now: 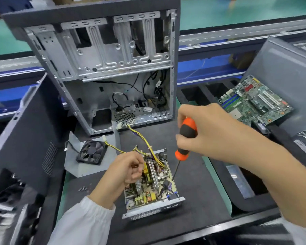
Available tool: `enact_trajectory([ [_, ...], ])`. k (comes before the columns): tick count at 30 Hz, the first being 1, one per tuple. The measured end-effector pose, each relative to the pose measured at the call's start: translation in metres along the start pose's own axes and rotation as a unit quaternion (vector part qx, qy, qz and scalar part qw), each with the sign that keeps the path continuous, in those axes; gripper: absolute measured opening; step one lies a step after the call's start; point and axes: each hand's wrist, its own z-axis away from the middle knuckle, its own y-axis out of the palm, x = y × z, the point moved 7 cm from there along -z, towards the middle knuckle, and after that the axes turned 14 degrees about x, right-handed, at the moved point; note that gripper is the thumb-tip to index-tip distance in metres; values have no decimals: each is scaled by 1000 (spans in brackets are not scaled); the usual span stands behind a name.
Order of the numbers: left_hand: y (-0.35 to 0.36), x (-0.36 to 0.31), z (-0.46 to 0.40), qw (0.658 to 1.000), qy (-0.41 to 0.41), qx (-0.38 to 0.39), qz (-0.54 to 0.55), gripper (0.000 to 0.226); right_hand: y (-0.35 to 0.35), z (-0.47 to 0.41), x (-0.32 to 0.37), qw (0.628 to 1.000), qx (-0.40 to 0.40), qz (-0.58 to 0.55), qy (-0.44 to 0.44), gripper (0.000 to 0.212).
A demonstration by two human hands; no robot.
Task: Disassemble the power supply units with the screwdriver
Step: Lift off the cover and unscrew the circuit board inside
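Power supply (153,184) on the desk (198,195), lid already off, circuit board exposed. Right hand (207,131), grip clamped on the screwdriver (185,138), sets the tip at the board's right edge. Left hand (125,171), fingers curled, steadies the left side. Loose screws (83,188) lie nearby; board removal apparently remains.

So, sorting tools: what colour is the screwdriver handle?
Orange and black screwdriver, head view.

1 PSU (154,184), 1 screwdriver (185,144), 1 fan (92,152), 1 motherboard (254,101), 2 hands
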Motion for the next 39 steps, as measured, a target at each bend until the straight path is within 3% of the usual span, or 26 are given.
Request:
enact_trajectory([
  [3, -2, 4, 4, 982, -5, -33, -184, 27, 15, -5, 15, 998, 44, -43, -17, 18],
  [6, 7, 4, 10, 919, 44, -53, -387, 29, 42, -13, 21, 995, 90, -41, -29, 18],
  [14, 20, 13, 13, 804, 93, -108, -577, 5, 85, -21, 16, 986, 158, 12, -54, 22],
  [39, 20, 16, 12, 786, 119, -111, -596, 6, 81, -17, 14, 986, 152, 25, -68, 20],
])
